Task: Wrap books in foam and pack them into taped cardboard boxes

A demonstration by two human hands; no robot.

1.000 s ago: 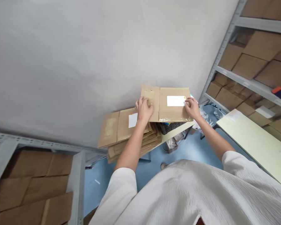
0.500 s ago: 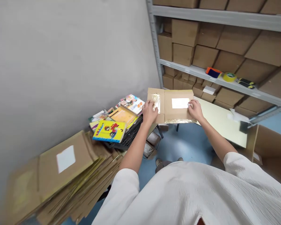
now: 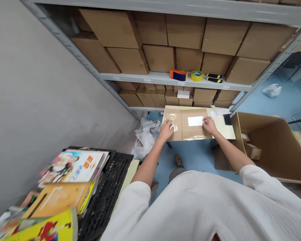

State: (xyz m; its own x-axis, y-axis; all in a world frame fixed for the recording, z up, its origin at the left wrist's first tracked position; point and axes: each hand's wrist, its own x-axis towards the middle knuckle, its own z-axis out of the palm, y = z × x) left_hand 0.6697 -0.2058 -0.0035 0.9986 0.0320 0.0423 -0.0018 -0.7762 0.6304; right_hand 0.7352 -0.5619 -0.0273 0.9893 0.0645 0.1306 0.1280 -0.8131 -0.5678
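A flattened cardboard box [image 3: 185, 130] with shiny clear tape and a white label [image 3: 195, 121] lies over a pale tabletop. My left hand [image 3: 167, 130] grips its left part beside a taped patch, the fingers curled on top. At the label's right end, my right hand [image 3: 209, 126] holds the cardboard with its fingers bent together. Whether the cardboard rests fully on the pale table [image 3: 224, 132] I cannot tell.
Shelves ahead hold brown boxes [image 3: 188, 62], a tape roll [image 3: 197, 76] and yellow-black cutters [image 3: 214, 78]. A large open carton [image 3: 278, 147] stands at right. Books [image 3: 72, 165] fill a black crate [image 3: 107, 187] at left. White plastic bags [image 3: 145, 139] lie near the wall.
My view has swung right toward the shelves. Both hands have carried the flattened cardboard box from beside the books to over the pale table.
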